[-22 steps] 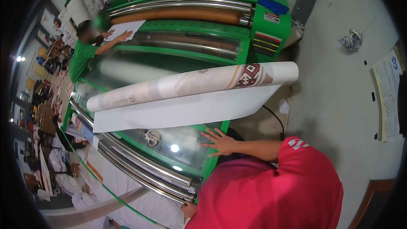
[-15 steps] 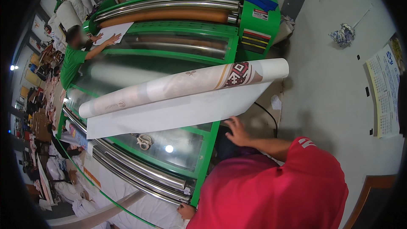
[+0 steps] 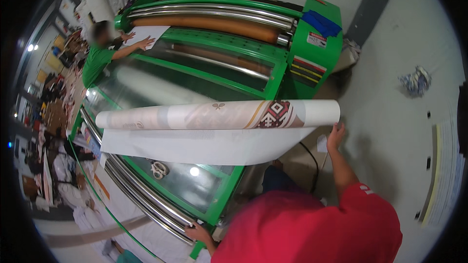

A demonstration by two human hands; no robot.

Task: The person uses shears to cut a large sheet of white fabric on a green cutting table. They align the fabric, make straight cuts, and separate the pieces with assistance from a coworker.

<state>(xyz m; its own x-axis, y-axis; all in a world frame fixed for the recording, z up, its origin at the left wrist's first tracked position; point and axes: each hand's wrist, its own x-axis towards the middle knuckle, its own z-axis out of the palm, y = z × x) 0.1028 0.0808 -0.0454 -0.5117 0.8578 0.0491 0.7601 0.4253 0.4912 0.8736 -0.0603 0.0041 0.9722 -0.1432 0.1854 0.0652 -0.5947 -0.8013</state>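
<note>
A white printed roll [image 3: 214, 113] with a brown-red pattern lies across the green machine, a white sheet [image 3: 195, 147] unrolled beneath it. My right hand [image 3: 336, 134] grips the roll's right end. My left hand [image 3: 196, 231] rests, fingers apart, on the steel rollers [image 3: 146, 199] near their lower end. A small pale object [image 3: 159, 169], possibly scissors or tape, lies on the clear panel [image 3: 190, 190].
A co-worker in green [image 3: 97, 61] spreads both hands on a white sheet [image 3: 148, 33] at the machine's far left. A blue cloth [image 3: 321, 22] lies on the end housing. A black cable [image 3: 312, 156] hangs beside the wall [image 3: 395, 151]. Cluttered materials fill the left.
My right hand has moved from the clear panel up to the roll's right end and taken hold. The roll's right end sits lower in view, the roll more level.
</note>
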